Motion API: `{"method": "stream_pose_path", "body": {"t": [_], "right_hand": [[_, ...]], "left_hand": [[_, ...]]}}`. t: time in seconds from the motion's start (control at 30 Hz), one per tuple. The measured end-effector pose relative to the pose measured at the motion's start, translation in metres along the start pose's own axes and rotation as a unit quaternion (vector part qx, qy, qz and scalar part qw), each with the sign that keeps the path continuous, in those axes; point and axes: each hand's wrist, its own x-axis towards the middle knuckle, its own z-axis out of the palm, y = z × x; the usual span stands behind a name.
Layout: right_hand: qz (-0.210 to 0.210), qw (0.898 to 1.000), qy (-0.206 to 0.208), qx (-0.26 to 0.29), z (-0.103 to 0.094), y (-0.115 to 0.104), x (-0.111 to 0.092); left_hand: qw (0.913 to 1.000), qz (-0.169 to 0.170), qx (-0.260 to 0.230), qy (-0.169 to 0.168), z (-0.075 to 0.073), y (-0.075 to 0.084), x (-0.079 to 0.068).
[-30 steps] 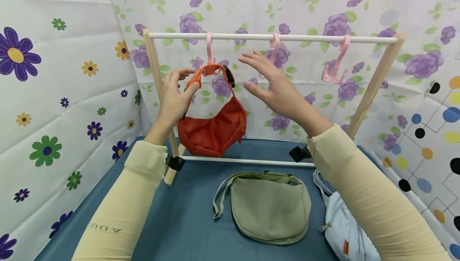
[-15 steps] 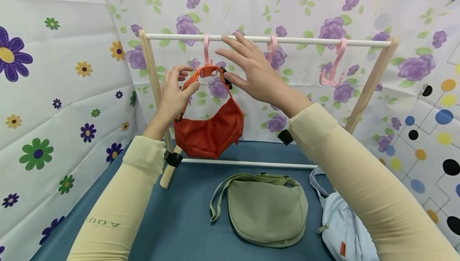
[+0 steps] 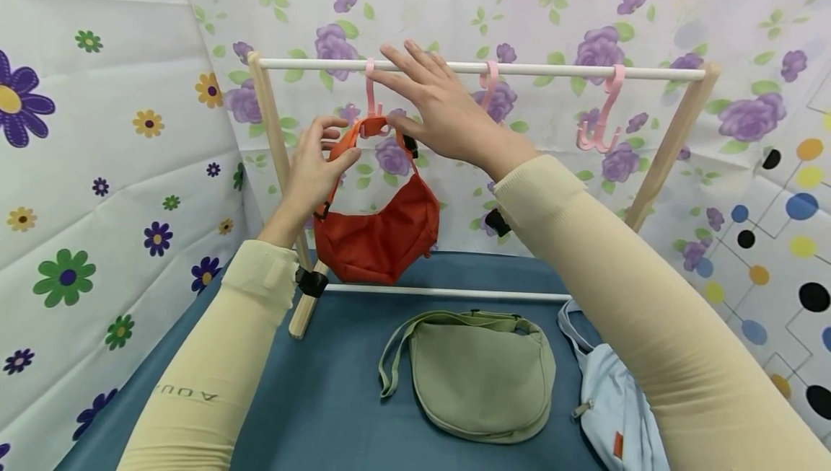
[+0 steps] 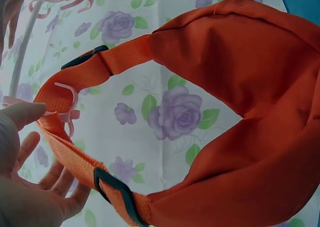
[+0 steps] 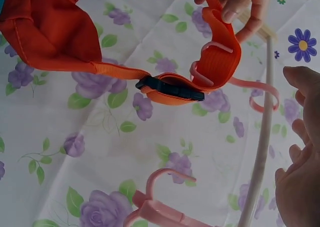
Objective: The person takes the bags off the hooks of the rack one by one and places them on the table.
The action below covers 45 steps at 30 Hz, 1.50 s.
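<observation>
A red-orange sling bag (image 3: pixel 379 247) hangs by its orange strap (image 4: pixel 127 57) from the leftmost pink hook (image 3: pixel 371 89). The hook's prongs pass inside the strap's loop in the right wrist view. My left hand (image 3: pixel 314 172) holds the strap just left of the hook, the strap running between thumb and fingers. Fingers straight and spread, my right hand (image 3: pixel 448 107) is held up beside the hook, just below the rod in the head view. It grips nothing. In the right wrist view, that hand (image 5: pixel 305 152) is apart from the strap and its black buckle (image 5: pixel 172 88).
The white rod (image 3: pixel 539 68) of a wooden-ended rack also carries a middle pink hook (image 3: pixel 490 85) and a right one (image 3: pixel 604 110). On the blue cloth lie a green shoulder bag (image 3: pixel 483 377) and a light-blue bag (image 3: pixel 617 406), partly hidden by my right arm.
My right hand has moved left and slightly up, toward the leftmost hook. The left hand stays at the strap, and the red-orange bag hangs as before. The head view has shifted slightly.
</observation>
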Motion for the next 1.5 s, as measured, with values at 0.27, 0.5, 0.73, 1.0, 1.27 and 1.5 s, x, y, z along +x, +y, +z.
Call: {"method": "stream_pose_path", "body": {"t": [0.27,0.5,0.73,1.0,1.27,1.5], "right_hand": [[0.008,1.000,-0.008,-0.019,0.000,-0.004,0.013],[0.016,1.000,-0.017,-0.016,0.001,-0.004,0.022],[0.012,0.999,-0.025,-0.031,0.006,-0.008,0.038],[0.019,0.998,-0.031,-0.052,0.012,-0.010,0.051],[0.010,0.996,0.001,-0.086,0.022,-0.007,0.053],[0.015,0.997,0.017,-0.071,0.025,-0.006,0.056]], "left_hand": [[0.9999,0.000,-0.007,-0.014,-0.001,-0.002,0.001],[0.9997,0.002,-0.009,-0.022,0.000,-0.002,0.001],[0.9996,0.010,-0.014,-0.023,-0.002,-0.004,0.000],[0.9993,0.015,-0.023,-0.025,-0.001,-0.003,-0.001],[0.9988,0.020,-0.036,-0.024,0.000,-0.002,-0.003],[0.9988,0.012,-0.036,-0.032,-0.003,-0.002,-0.003]]}}
